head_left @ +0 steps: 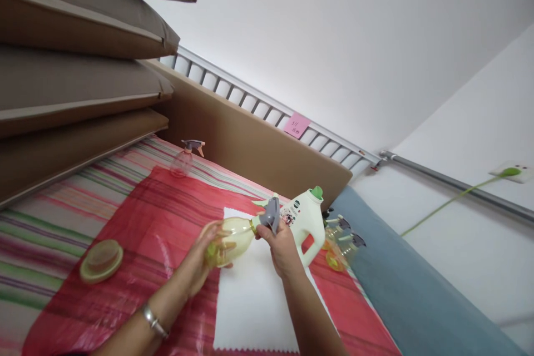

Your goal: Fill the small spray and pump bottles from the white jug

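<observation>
My left hand (206, 250) is wrapped round the body of a clear yellow spray bottle (237, 238), tilted on its side in the air. At its neck, my right hand (281, 247) grips the grey spray head (272, 212); whether the head is screwed on tight I cannot tell. Just behind my right hand stands a pale green jug (311, 214) with a green cap and a printed label. Below both hands a white cloth (254, 311) with a zigzag edge lies on a red plastic sheet (175, 311).
A pink spray bottle (182, 162) stands at the back left. More yellow spray bottles (337, 256) are behind the jug. A round pale green lidded dish (101, 261) lies on the left. Stacked cushions (75, 83) rise at the left; a brown board (250, 128) borders the back.
</observation>
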The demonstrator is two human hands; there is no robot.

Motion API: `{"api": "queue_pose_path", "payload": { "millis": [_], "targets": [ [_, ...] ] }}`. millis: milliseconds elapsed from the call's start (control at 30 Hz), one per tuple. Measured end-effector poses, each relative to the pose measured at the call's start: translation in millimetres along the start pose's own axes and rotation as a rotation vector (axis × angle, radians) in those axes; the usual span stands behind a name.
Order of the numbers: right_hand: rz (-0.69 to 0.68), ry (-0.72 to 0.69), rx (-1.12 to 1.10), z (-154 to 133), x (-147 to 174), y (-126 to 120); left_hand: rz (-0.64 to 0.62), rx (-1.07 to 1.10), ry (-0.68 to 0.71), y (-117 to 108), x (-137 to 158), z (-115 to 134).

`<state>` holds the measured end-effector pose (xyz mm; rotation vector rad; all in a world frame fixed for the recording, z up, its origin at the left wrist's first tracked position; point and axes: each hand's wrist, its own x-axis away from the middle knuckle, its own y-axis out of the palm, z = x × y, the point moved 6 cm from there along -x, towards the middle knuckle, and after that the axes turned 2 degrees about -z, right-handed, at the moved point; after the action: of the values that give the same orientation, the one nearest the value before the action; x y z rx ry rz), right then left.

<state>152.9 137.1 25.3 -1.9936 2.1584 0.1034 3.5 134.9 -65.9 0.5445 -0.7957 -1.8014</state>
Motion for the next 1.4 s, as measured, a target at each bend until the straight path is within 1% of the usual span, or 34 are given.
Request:
{"api": "queue_pose_path", "payload": {
  "millis": [67,100,167,233,267,333,400,500,567,633,700,767,833,900,933,967,1067,1100,1133,1167,1200,1233,1300,1367,1400],
  "targets": [
    [-0.025,-0.024,0.047,-5.0,-0.6,-1.7,-0.125,0.121,-0.240,6.7,1.1,-14.1],
    [-0.026,-0.026,0.049,-6.8,-0.3,-2.8,-0.175,0.147,-0.317,9.1,2.5,-18.6],
    [-0.037,-0.031,0.072,-10.1,1.5,-3.5,-0.222,0.160,-0.389,10.8,4.2,-23.6],
    [-0.035,0.000,0.134,-10.0,4.7,-3.8,-0.213,0.138,-0.387,10.2,3.5,-26.0],
    [-0.010,0.028,0.180,-8.5,6.7,-5.0,-0.186,0.118,-0.357,8.9,2.1,-26.3],
    [0.088,0.078,0.254,-3.8,11.3,-9.7,-0.109,0.063,-0.250,5.2,-1.8,-25.4],
    [0.198,0.092,0.234,2.0,15.9,-13.3,-0.037,-0.006,-0.117,1.7,-5.3,-23.6],
    [0.273,0.076,-0.003,12.7,19.1,-9.9,0.032,-0.129,0.072,-1.9,-7.5,-19.7],
    [0.310,0.075,-0.183,18.4,19.0,-5.2,0.093,-0.243,0.226,-4.7,-5.7,-12.1],
    [0.329,0.089,-0.317,21.9,17.5,0.3,0.150,-0.384,0.391,-5.8,-0.7,-1.2],
    [0.305,0.116,-0.413,24.1,15.2,6.7,0.192,-0.506,0.525,-5.3,5.4,9.2],
    [0.268,0.136,-0.482,25.6,12.8,11.4,0.210,-0.571,0.604,-4.5,10.1,16.8],
    [0.246,0.135,-0.517,26.6,10.7,13.0,0.210,-0.586,0.631,-4.2,11.7,21.5],
    [0.236,0.118,-0.530,26.6,8.6,12.1,0.211,-0.548,0.601,-5.2,10.0,22.9],
    [0.224,0.104,-0.537,25.9,7.4,11.5,0.207,-0.493,0.550,-6.4,7.7,21.2],
    [0.201,0.084,-0.545,24.4,6.0,11.1,0.190,-0.409,0.465,-7.4,4.3,16.9],
    [0.067,0.027,-0.520,17.1,2.8,12.2,0.044,-0.073,0.079,-1.6,-4.6,-9.7],
    [0.025,0.019,-0.495,15.2,2.8,12.7,-0.004,0.014,-0.017,2.3,-5.0,-17.6],
    [-0.005,0.012,-0.470,14.0,3.4,12.9,-0.030,0.066,-0.062,5.1,-4.8,-22.5],
    [-0.018,0.005,-0.451,13.5,4.4,12.7,-0.033,0.085,-0.056,6.1,-4.6,-24.3],
    [-0.013,-0.007,-0.433,13.5,5.8,12.0,-0.017,0.079,-0.017,5.6,-4.5,-23.9],
    [0.015,-0.024,-0.410,13.9,7.3,10.4,0.007,0.056,0.033,4.2,-4.2,-22.7],
    [0.118,-0.041,-0.348,16.7,10.4,5.7,0.052,-0.011,0.105,1.0,-3.7,-21.0],
    [0.212,-0.036,-0.307,19.7,12.6,1.6,0.072,-0.048,0.110,-1.8,-4.3,-22.6],
    [0.229,-0.031,-0.308,20.5,12.9,0.7,0.069,-0.045,0.091,-2.6,-5.1,-24.8]
  ]
}}
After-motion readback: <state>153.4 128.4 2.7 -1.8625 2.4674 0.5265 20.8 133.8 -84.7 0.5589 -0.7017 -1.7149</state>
